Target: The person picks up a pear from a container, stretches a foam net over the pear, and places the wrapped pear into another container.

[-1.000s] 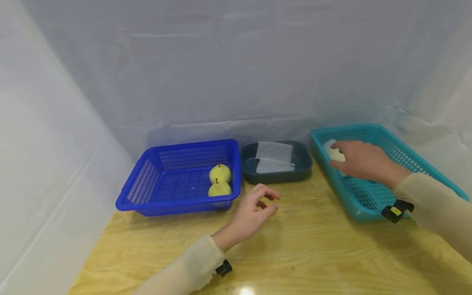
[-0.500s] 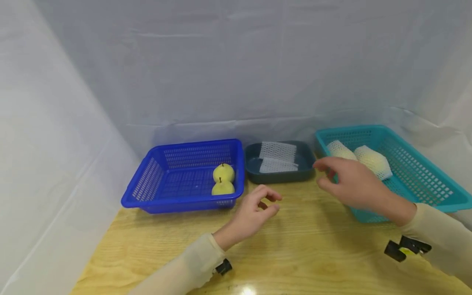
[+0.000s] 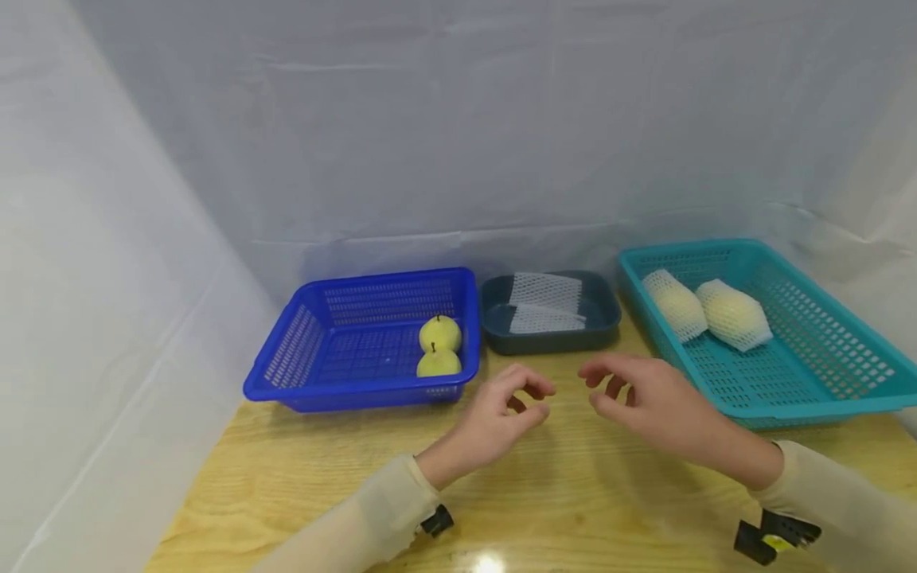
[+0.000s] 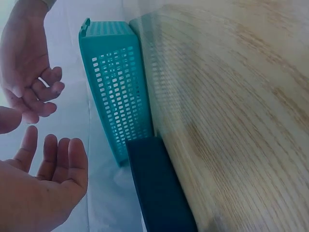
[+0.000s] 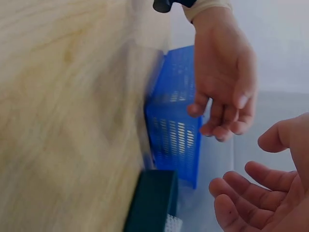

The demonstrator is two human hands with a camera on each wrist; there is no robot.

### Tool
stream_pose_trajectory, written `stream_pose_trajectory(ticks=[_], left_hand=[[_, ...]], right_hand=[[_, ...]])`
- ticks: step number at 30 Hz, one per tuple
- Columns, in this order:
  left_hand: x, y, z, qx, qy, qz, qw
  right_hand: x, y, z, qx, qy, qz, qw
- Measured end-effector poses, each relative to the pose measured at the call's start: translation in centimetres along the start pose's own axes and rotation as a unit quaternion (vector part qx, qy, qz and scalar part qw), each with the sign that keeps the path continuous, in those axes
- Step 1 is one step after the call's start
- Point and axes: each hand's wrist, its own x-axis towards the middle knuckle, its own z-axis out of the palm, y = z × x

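Observation:
My left hand (image 3: 494, 418) hovers over the table in front of the blue basket, fingers loosely curved around nothing. Across from it, my right hand (image 3: 655, 406) hangs in front of the teal basket, likewise relaxed and holding nothing. Both wrist views show the two palms facing each other with a gap between. Two pears in white foam nets, one at the left wall (image 3: 677, 306) and one beside it (image 3: 734, 314), lie in the teal basket (image 3: 852, 318). Two bare yellow-green pears, a rear pear (image 3: 440, 333) and a front pear (image 3: 438, 363), sit at the right side of the blue basket (image 3: 358, 390).
Between the baskets, at the back, stands a dark green tray (image 3: 548, 342) with flat white foam nets (image 3: 547, 294) in it. A wooden table (image 3: 573, 509) carries everything. White sheeting (image 3: 501, 135) rises behind and at the sides.
My right hand has let go of a netted pear in the teal basket, then drawn back left and down toward the left hand. The left hand has hardly moved.

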Motion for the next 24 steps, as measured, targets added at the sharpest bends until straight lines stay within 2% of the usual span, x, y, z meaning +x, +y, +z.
stream_pose_trajectory(ticks=[7,12,17,24], left_hand=[[-0.5,-0.2,-0.1,-0.002,-0.016,-0.014,0.9998],[-0.6,-0.1,-0.4,0.015,-0.014,-0.006,0.9998],[-0.5,-0.2,-1.0,0.075,0.002,0.007,0.9971],[-0.6,0.0,-2.8,0.168,0.029,0.006,0.9854]], right_hand=[[-0.1,0.4,1.3,0.033,-0.024,-0.018,0.999],[0.0,0.7,2.0,0.029,-0.006,-0.031,0.9991],[0.0,1.0,2.4,0.024,0.005,-0.039,0.9989],[-0.1,1.4,2.8,0.029,-0.005,-0.036,0.9989]])
